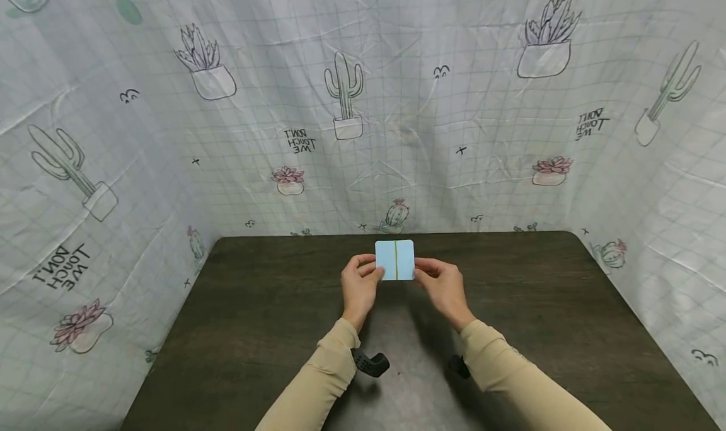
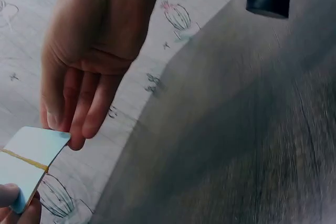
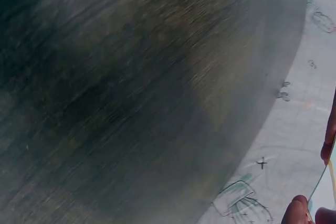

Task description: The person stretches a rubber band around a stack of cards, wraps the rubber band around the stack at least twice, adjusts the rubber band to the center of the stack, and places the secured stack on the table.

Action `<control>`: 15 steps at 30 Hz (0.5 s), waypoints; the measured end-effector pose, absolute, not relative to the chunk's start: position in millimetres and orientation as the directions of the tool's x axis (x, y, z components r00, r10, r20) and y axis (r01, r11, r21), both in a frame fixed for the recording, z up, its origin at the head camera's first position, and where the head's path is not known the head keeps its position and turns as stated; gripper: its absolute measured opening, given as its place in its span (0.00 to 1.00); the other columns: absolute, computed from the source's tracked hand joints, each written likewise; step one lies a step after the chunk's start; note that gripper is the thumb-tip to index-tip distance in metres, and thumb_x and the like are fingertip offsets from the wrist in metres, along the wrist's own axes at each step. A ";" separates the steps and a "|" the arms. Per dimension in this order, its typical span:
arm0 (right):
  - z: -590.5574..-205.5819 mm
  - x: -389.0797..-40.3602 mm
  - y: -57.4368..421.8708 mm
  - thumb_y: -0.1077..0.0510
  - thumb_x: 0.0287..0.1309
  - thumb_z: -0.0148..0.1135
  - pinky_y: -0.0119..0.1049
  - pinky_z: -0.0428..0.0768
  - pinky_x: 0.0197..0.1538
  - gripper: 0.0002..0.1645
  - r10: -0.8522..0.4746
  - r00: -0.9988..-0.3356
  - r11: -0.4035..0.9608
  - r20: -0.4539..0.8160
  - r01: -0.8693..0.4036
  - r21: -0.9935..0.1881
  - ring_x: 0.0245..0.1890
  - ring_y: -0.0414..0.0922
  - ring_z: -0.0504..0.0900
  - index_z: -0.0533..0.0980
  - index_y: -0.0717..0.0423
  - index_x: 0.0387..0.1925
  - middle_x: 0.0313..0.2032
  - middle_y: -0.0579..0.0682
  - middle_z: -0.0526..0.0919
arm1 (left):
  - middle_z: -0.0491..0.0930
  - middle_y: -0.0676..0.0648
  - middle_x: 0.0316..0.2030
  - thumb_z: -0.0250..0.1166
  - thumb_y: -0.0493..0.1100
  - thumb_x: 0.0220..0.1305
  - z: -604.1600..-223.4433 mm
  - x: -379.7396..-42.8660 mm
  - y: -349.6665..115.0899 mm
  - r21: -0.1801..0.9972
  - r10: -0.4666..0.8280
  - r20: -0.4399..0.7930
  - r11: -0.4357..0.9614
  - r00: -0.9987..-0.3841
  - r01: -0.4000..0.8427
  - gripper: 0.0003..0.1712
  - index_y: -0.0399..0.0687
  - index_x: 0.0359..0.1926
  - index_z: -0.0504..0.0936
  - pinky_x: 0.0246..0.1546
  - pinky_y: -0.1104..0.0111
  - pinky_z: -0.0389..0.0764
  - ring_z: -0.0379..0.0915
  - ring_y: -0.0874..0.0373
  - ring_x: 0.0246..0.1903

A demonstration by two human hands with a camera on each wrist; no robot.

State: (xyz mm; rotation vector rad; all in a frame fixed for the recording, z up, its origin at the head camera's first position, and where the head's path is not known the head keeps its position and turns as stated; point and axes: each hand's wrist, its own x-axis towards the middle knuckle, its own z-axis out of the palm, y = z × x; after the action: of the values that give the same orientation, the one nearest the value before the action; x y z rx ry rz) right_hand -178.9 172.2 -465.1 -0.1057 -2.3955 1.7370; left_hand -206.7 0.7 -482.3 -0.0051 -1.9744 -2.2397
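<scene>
Both hands hold a light blue square card (image 1: 386, 258) with rounded corners above the far part of the table. A narrow yellow band runs across its middle, from top edge to bottom edge in the head view. My left hand (image 1: 360, 289) pinches the card's left edge, thumb on the near face. At the opposite edge my right hand (image 1: 445, 290) pinches it the same way. The left wrist view shows the card (image 2: 39, 139) as thin, with the band wrapping over its edge. Only a sliver of card and some fingertips (image 3: 295, 212) appear in the right wrist view.
A dark wood-grain table (image 1: 272, 317) lies beneath the hands. White fabric (image 1: 397, 160) printed with cacti and a grid rises behind it and along both sides. Black wrist straps (image 1: 371, 363) hang under the beige sleeves (image 1: 323, 374).
</scene>
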 end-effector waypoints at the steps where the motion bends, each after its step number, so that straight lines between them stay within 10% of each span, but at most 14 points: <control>1: -466.3 -181.0 173.2 0.68 0.65 0.65 0.38 0.87 0.42 0.16 0.154 -0.983 0.331 0.100 -0.044 -0.943 0.43 0.58 0.86 0.82 0.66 0.54 0.45 0.63 0.85 | 0.87 0.36 0.38 0.69 0.23 0.57 -484.2 -209.1 1.7 0.986 -0.114 0.103 -0.120 -0.988 0.117 0.15 0.33 0.46 0.82 0.35 0.68 0.85 0.86 0.49 0.38; 15: -480.5 -204.8 172.4 0.63 0.68 0.61 0.48 0.82 0.51 0.20 0.118 -0.990 0.485 0.071 -0.005 -0.875 0.49 0.55 0.83 0.79 0.69 0.57 0.50 0.63 0.84 | 0.84 0.41 0.39 0.69 0.26 0.57 -493.1 -231.6 0.1 0.994 -0.098 0.058 0.101 -0.993 0.048 0.17 0.33 0.49 0.87 0.38 0.67 0.84 0.84 0.52 0.37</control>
State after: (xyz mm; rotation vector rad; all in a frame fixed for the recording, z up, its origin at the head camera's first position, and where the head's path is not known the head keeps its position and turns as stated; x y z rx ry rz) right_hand -204.8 172.4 -480.5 -0.0999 -2.5999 1.5326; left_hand -231.6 0.1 -493.1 0.0516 -2.2469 -2.0358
